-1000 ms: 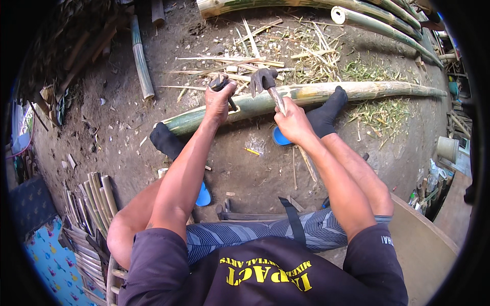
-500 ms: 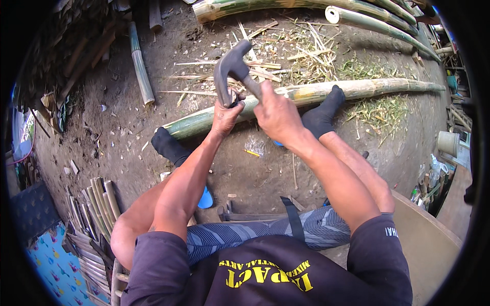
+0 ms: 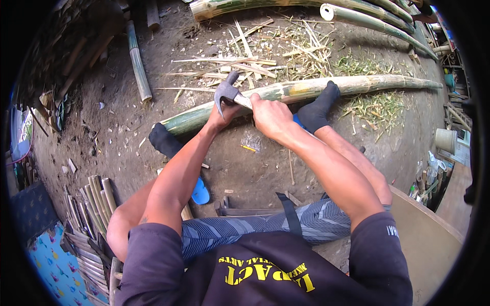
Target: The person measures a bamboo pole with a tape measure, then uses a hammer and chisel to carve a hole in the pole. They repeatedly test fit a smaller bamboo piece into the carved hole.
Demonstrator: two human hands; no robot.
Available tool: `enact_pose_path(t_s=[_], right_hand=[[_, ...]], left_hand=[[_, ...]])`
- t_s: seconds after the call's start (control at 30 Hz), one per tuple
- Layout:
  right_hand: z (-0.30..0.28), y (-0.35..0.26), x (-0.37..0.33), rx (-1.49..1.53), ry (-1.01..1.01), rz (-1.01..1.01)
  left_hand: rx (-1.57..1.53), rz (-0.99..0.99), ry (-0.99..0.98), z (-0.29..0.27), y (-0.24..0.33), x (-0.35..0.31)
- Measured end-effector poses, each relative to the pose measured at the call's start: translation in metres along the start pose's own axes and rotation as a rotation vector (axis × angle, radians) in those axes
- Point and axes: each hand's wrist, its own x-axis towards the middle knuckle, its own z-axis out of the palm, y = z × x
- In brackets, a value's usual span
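My right hand [image 3: 270,115] grips the handle of a claw hammer [image 3: 228,93]. The hammer's metal head is low, over my left hand [image 3: 220,118], close to the bamboo pole [image 3: 194,120]. My left hand is closed at the near side of the pole; the hammer hides its fingertips and whatever they hold. The green and pale pole lies crosswise on the ground, with my dark-socked left foot [image 3: 164,139] against its left end and my right foot [image 3: 320,106] against it farther right.
Split bamboo strips [image 3: 237,65] and shavings litter the ground beyond the pole. Thick bamboo poles [image 3: 367,21] lie at the far right. A short bamboo piece [image 3: 138,66] lies at far left, and cut sticks [image 3: 104,196] are stacked at near left. A blue slipper [image 3: 200,192] lies below my left forearm.
My right hand has brought the hammer down and turned its head, lowering it toward the left hand. The left hand stays close to the pole. The whole view has shifted slightly.
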Motion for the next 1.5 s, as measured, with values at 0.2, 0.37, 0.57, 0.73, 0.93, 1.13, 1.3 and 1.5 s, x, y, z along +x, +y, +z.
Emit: enact_pose_path(t_s=[0.2,0.37,0.57,0.73,0.93,1.13,1.3,1.5], right_hand=[[0.012,0.016,-0.003,0.326,0.255,-0.079],[0.035,0.023,0.005,0.356,0.122,0.009],[0.077,0.049,0.008,0.5,0.115,0.193],[0.086,0.055,0.009,0.655,0.188,0.252],[0.092,0.054,0.016,0.699,0.208,0.277],[0.072,0.052,0.022,0.679,0.242,0.196],[0.024,0.047,0.037,0.627,0.346,0.074],[0.004,0.017,0.063,0.437,0.145,0.006]], left_hand=[[-0.015,0.028,0.014,-0.002,0.0,-0.002],[0.147,0.141,0.004,-0.021,-0.004,-0.003],[0.121,0.056,0.721,-0.014,-0.001,0.01],[-0.422,0.16,0.703,-0.044,0.047,0.042],[-0.263,-0.019,0.165,-0.042,0.055,0.035],[-0.008,-0.07,0.112,-0.038,0.033,0.045],[0.057,0.011,0.05,-0.04,0.032,0.045],[0.015,0.072,0.016,-0.042,0.034,0.037]])
